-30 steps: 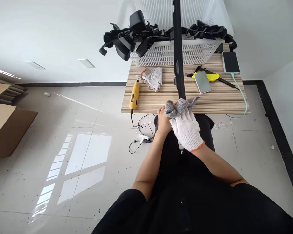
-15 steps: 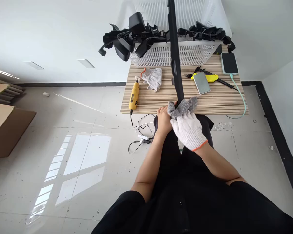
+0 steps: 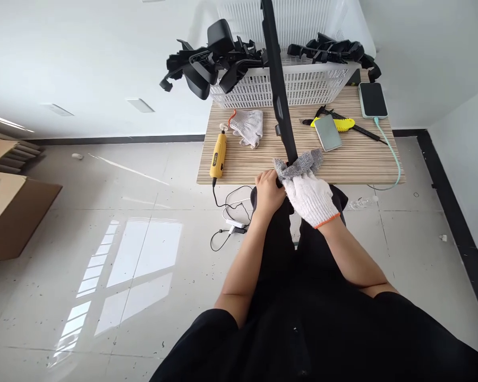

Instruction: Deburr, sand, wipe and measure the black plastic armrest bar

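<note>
Left hand (image 3: 270,193), bare | gripping black strip (image 3: 279,95), near end | right hand (image 3: 312,199), gloved | clutching grey cloth (image 3: 301,163) against strip

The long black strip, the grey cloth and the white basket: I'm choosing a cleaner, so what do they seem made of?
Long black strip: likely moulded plastic, satin, judging by its even black and small side tab; coated metal stays possible.
Grey cloth: soft textile, perhaps microfibre, given its fuzzy, nubby folds.
White basket: apparently plastic, smooth, with a regular moulded grid.
</note>
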Tool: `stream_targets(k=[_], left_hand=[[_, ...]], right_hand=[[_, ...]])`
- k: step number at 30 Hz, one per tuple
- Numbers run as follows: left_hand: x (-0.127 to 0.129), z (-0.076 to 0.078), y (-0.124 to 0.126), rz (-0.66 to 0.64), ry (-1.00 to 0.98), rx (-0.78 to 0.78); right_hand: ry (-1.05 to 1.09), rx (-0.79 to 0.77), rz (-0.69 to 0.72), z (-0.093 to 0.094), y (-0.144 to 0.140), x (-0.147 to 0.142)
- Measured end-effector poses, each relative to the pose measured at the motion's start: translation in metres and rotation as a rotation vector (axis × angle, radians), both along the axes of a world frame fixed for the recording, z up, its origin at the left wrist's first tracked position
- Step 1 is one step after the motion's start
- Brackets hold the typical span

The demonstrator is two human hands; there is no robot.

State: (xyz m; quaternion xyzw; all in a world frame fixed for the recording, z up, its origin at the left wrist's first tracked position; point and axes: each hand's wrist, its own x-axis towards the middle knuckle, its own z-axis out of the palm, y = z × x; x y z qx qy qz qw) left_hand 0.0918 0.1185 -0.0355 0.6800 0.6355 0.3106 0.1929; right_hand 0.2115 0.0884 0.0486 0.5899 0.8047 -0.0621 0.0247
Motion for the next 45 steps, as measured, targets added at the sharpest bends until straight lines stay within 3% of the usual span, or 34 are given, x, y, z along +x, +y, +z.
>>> stream_targets(k=[5, 10, 16, 20, 24, 31, 34, 38, 41, 45], left_hand=[[0.000, 0.002, -0.001, -0.074, 0.015, 0.020], [0.000, 0.002, 0.000, 0.005, 0.018, -0.019], [0.000, -0.001, 0.000, -0.057, -0.038, 0.048], [0.001, -0.003, 0.000, 0.014, -0.012, 0.014], [-0.001, -0.004, -0.001, -0.062, -0.052, 0.059], [-0.001, -0.005, 0.000, -0.039, -0.046, 0.045], [-0.004, -0.009, -0.001, -0.071, -0.042, 0.071], [-0.003, -0.009, 0.000, -0.059, -0.034, 0.067], [0.000, -0.006, 0.001, 0.001, -0.010, 0.046], [0.002, -0.005, 0.000, 0.003, -0.006, 0.073]], right_hand=[[0.013, -0.007, -0.038, -0.006, -0.004, -0.007], [0.030, 0.071, -0.172, -0.013, 0.000, -0.011], [-0.030, 0.011, -0.022, -0.006, -0.001, -0.008], [-0.055, 0.056, -0.040, -0.005, 0.002, -0.003], [-0.036, -0.021, 0.011, -0.002, -0.004, -0.008], [0.010, 0.073, -0.099, -0.008, -0.006, -0.013], [0.018, 0.053, -0.069, -0.011, -0.012, -0.016], [0.132, 0.134, -0.108, -0.027, -0.005, -0.014], [0.247, 0.302, -0.235, -0.049, 0.012, -0.006], [0.420, 0.504, -0.217, -0.072, 0.028, 0.003]])
